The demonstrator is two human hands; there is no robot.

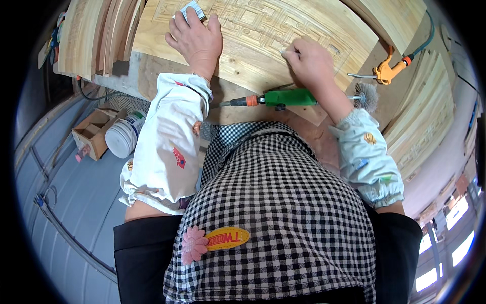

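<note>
A carved wooden panel (243,58) with raised geometric patterns lies on the bench in front of me. My left hand (196,41) rests on its left part, fingers bent round a small pale block (190,10) with a dark edge. Toward the panel's right side, my right hand (311,62) is curled, its thumb and finger pinched close to the carved surface. Whatever is in that pinch, if anything, is too small to make out. Under my right wrist lies a green power tool (291,97), with a round grey bristle wheel (366,97) at its right end.
An orange air blow gun (389,71) with a teal hose lies to the right. Wooden panels stand stacked at left (96,38) and right (422,114). Below left are a white bucket (121,138) and a cardboard box (93,130). My checked apron (278,202) meets the bench edge.
</note>
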